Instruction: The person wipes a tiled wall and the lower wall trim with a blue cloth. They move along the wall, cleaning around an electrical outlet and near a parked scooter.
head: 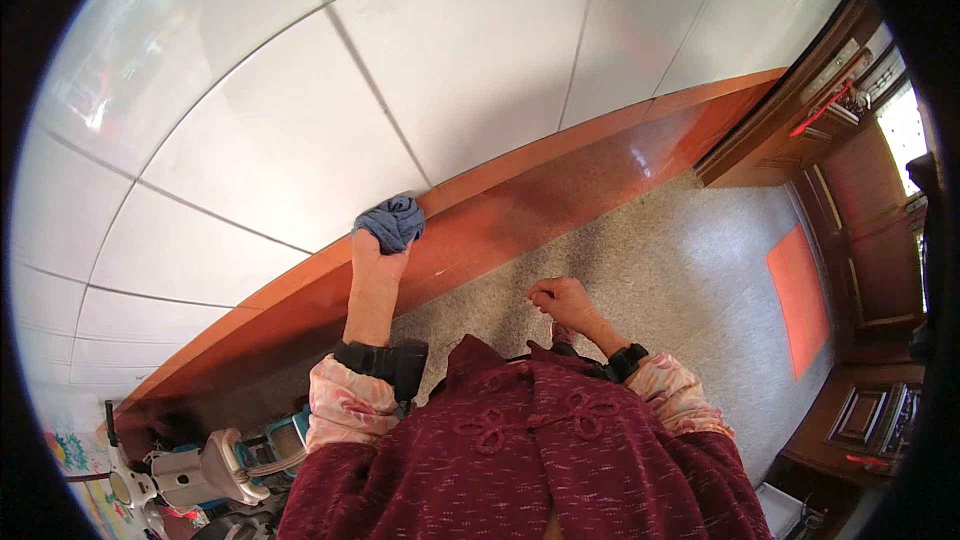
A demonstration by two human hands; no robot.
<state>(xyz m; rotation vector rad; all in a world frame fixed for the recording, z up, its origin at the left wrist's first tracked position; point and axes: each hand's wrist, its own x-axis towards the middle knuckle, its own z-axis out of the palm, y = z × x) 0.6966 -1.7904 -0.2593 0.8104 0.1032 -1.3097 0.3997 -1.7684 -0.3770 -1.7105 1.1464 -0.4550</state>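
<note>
A bunched blue-grey cloth (391, 223) is gripped in my left hand (379, 253) and pressed where the white wall tiles (465, 67) meet the reddish-brown skirting tiles (525, 181). The cloth hides most of my left fingers. Lower and to the right, my right hand (560, 301) hangs over the speckled floor with its fingers loosely curled; whether anything is between them cannot be told. Both forearms wear black bands below rolled floral cuffs.
A wooden door (862, 225) stands at the right, with an orange-red mat (799, 301) on the floor before it. A child's ride-on or scooter-like item (196, 474) stands at the lower left by the wall. A wooden cabinet or door panel (859, 416) is at the lower right.
</note>
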